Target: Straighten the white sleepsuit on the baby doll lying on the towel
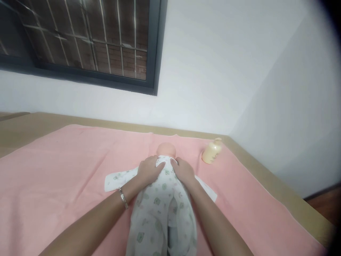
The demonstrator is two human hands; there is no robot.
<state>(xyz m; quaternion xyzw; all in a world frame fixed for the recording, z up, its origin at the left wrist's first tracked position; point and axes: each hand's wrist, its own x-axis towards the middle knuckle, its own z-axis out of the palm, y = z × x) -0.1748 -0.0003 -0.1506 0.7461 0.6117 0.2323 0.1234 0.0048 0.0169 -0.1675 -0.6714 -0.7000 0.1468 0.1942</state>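
Step in hand, as you'd judge it: settling the printed garment [157, 201] at the neckline. It lies over the doll, whose rounded head [166, 149] shows at centre of frame, on the pink cloth [80, 185] spread across the bench [279, 191]. Your left hand [149, 170] pinches the garment at the shoulder, thumb on top, left of the neck; your right hand [184, 171] grips the matching spot on the other side. Next move seems to call for an even, light pull from both thumbs, so the neckline sits level.

Hard to make out: most fingers of both hands, tucked from view. Sleeves [121, 177] run out flat to either side, partly behind your wrists; can't tell if any arm is inside. Garment's lower end is cut off at bottom of frame. Lotion bottle [211, 152], right of centre, tilted in view, label too small to read
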